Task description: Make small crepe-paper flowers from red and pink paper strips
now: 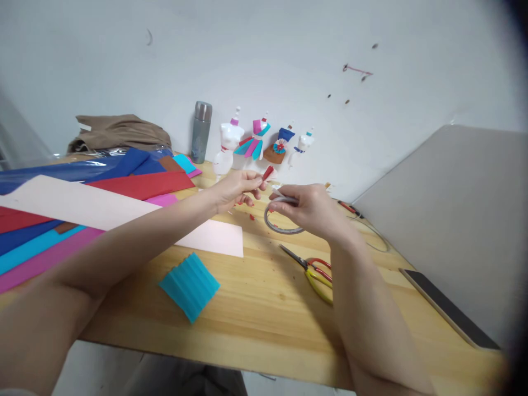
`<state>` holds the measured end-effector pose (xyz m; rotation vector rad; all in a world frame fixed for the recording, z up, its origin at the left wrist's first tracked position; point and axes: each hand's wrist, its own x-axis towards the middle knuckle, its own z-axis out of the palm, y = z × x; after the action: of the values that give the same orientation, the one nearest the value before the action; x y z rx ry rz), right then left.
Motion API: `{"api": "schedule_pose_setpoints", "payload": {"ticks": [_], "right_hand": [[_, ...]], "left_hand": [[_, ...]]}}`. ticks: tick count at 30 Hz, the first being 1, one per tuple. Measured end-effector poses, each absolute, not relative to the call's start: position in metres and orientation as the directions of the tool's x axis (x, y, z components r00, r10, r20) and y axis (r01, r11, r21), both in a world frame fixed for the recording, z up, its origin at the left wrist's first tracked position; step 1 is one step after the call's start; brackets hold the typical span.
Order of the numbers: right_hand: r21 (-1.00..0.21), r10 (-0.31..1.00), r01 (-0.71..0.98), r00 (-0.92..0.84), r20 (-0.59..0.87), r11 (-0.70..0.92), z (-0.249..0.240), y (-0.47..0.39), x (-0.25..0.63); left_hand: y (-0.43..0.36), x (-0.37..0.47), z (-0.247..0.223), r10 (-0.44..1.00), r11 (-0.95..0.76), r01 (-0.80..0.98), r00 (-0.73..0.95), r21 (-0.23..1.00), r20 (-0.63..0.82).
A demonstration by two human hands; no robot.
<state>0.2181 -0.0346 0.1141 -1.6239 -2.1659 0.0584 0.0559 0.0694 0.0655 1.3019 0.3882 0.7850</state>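
"Holding what?"
"The left hand point(241, 190) pinches a small red piece point(268, 172) up above the table point(264, 324). The right hand point(311, 206) grips a roll of tape point(284, 231)."
"Where are the scissors point(305, 264)?"
"Lying on the table, near the tape."

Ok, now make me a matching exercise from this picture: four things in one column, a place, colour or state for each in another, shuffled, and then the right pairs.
Things
1. roll of tape
2. scissors
3. flask
4. red piece

Places, colours, states
A. grey, standing upright
B. held in the left hand
C. held in the right hand
D. lying down, partly red and yellow

Right pairs
1-C
2-D
3-A
4-B
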Motion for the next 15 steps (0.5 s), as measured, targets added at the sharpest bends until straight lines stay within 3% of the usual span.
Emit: {"api": "schedule_pose_setpoints", "payload": {"ticks": [7,15], "right_hand": [[-0.251,0.916,0.905,-0.263,0.305,0.343,0.1158,-0.0355,0.2227],[-0.322,0.909,0.870,-0.277,0.310,0.374,0.1114,-0.0306,0.2276]], "left_hand": [[0.0754,0.0512,0.0622,0.601,0.107,-0.364,0.765,0.925,0.231],[0.0749,0.0501,0.0637,0.509,0.166,-0.399,0.818,0.902,0.268]]}}
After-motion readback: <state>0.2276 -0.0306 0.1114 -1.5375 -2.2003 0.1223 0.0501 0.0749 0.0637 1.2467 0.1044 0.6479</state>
